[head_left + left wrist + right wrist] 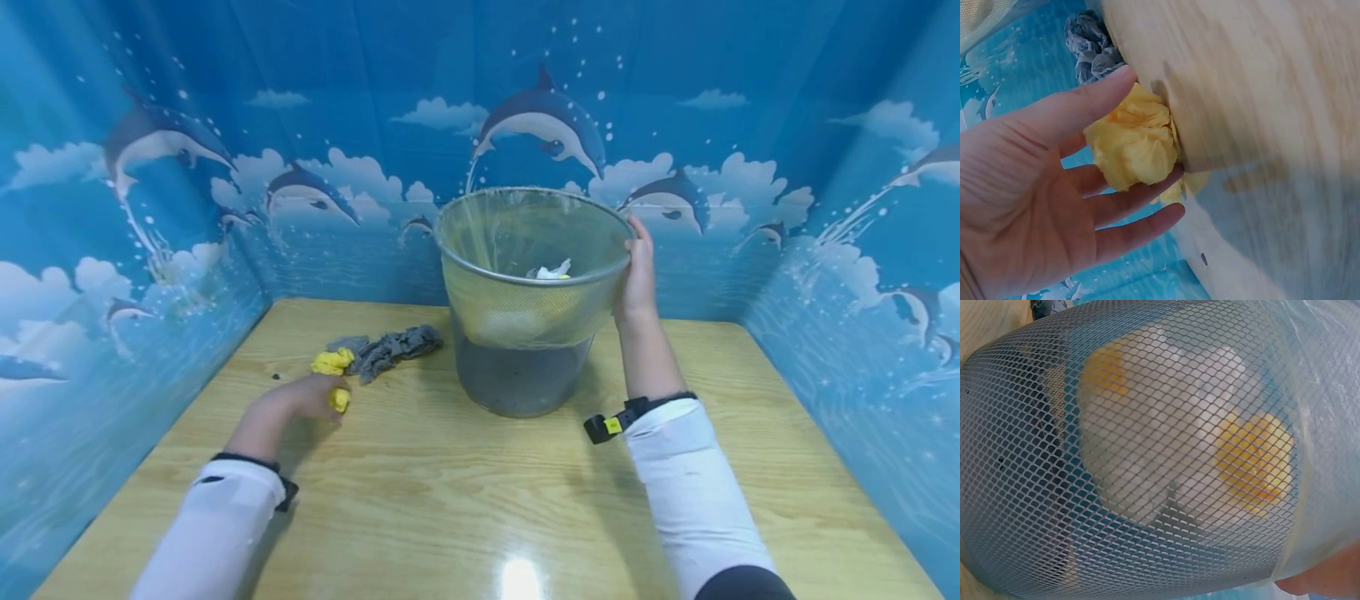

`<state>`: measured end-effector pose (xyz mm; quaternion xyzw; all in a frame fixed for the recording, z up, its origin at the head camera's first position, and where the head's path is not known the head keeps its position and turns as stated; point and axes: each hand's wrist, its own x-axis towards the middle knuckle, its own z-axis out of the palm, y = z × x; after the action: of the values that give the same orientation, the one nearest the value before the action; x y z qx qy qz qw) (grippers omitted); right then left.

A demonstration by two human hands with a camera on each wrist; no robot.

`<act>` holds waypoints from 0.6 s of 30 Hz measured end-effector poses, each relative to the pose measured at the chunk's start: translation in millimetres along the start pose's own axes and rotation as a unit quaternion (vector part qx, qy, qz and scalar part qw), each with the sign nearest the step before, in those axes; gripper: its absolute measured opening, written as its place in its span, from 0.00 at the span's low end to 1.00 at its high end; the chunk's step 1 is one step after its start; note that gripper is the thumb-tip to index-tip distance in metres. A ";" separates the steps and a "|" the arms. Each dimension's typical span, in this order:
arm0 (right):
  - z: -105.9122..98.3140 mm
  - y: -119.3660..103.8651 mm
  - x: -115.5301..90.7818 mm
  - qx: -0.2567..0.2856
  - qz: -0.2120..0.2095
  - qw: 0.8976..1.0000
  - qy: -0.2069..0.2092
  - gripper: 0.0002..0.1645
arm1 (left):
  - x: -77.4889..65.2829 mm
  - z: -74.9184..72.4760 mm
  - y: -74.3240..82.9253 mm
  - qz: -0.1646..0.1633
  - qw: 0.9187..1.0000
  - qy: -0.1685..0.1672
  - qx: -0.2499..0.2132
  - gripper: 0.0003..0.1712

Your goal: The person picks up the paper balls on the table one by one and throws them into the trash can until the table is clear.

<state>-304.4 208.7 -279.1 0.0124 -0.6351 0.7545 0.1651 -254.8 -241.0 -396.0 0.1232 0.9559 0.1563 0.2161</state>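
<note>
A grey mesh wastebasket with a thin translucent liner stands upright on the wooden table. My right hand grips its rim on the right side. Through the mesh in the right wrist view, white crumpled scraps and yellow ones show inside the liner. To the left of the basket, my left hand holds a crumpled yellow ball between thumb and fingers, close to the tabletop. Just beyond that hand lies another yellow crumpled piece, beside dark grey crumpled scraps.
The wooden table reaches back to a blue dolphin-print curtain, which also hangs along both sides. A small dark speck lies left of the yellow piece.
</note>
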 end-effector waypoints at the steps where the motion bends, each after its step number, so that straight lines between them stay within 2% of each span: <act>1: -0.2 0.1 0.1 0.000 -0.001 1.000 -0.001 0.36 | 0.9 0.7 0.3 0.001 1.000 -0.001 0.004 0.35; 6: -0.2 0.5 0.0 0.000 -0.002 1.000 -0.003 0.37 | 1.6 2.1 1.2 -0.005 1.000 -0.004 0.005 0.31; 18: -0.5 0.2 1.5 -0.001 0.006 1.000 0.000 0.36 | 1.5 -2.6 2.5 -0.020 1.000 -0.015 -0.005 0.32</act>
<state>-305.7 209.4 -279.1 0.0085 -0.6360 0.7547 0.1609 -256.8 -238.9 -393.5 0.1050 0.9541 0.1549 0.2338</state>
